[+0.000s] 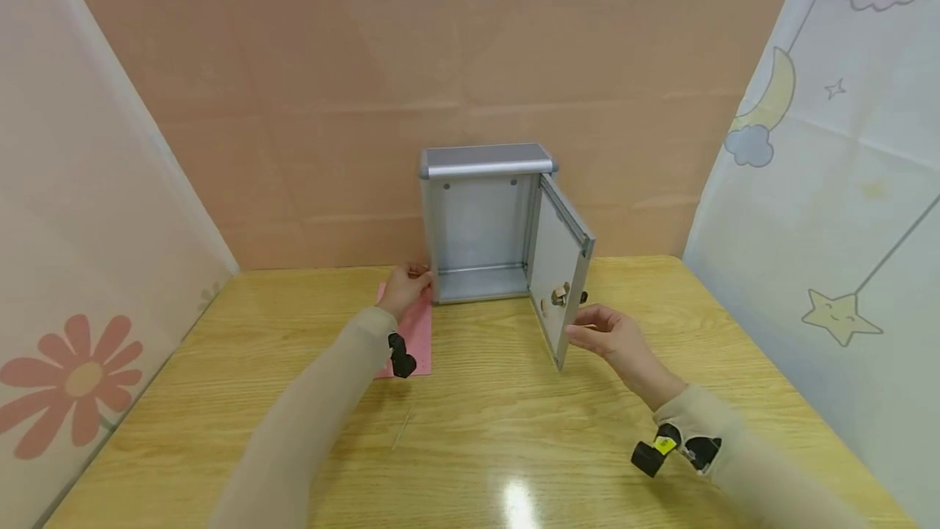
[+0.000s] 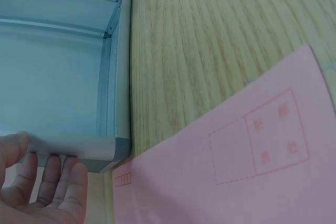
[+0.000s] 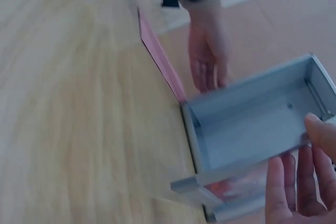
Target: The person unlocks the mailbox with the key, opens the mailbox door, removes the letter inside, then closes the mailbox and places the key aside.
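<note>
Close to the back edge of the wooden table (image 1: 477, 406), a metal box (image 1: 481, 223) stands upright with its opening toward the person, and its hinged door (image 1: 552, 251) juts outward on the right side. At the box's lower left edge, the left hand (image 1: 404, 288) grips the side wall, thumb over the front rim and fingers along the outer face. The right hand (image 1: 617, 341) pinches the door's free edge between thumb and fingers, low down and just below the lock (image 1: 560, 295). Between the two forearms a broad stretch of tabletop runs from the box to the near side, and more of it lies to the right of the door, giving that panel room to move; behind the box, the peach cloth backdrop (image 1: 330, 104) hangs close. Just left of the box a pink envelope (image 1: 419, 329) lies flat, partly under the left hand and wrist (its printed squares, one dashed, show best from the left wrist). A thin pale stick (image 1: 401, 429) rests nearer the person. The box is a shallow rectangle of brushed, silvery metal with a rounded front lip at the top, grey corner pieces and two small round holes in its smooth back panel. The door has a grooved frame round a pale, flat panel. Beneath it all, the yellowish wood shows wavy grain and a glossy patch of light, while the backdrop is softly creased.
</note>
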Available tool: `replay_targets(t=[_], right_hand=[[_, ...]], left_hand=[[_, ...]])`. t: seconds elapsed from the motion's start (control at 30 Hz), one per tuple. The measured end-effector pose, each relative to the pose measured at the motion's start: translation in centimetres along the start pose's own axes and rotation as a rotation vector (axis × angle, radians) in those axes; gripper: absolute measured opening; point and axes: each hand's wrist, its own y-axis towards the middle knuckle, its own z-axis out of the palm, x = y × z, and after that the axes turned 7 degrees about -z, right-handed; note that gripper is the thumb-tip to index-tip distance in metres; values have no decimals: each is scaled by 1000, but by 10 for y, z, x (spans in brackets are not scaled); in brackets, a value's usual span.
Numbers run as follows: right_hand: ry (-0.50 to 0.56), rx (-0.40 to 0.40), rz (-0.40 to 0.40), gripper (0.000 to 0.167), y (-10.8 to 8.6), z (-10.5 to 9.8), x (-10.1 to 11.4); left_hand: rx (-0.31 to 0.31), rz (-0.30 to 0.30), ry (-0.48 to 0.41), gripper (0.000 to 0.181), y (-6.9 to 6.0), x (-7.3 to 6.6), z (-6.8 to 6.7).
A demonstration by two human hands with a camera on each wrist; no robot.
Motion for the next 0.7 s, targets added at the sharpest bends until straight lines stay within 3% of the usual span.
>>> replay_targets(t=[0.2, 0.4, 0.7], right_hand=[[-57, -71, -4, 25, 9, 38, -8], [-48, -136, -16, 33, 16, 69, -9], [-9, -255, -42, 29, 31, 106, -13]], left_hand=[[19, -2, 15, 33, 8, 2, -3], [22, -22, -6, 32, 9, 3, -2], [10, -24, -9, 31, 13, 5, -2]])
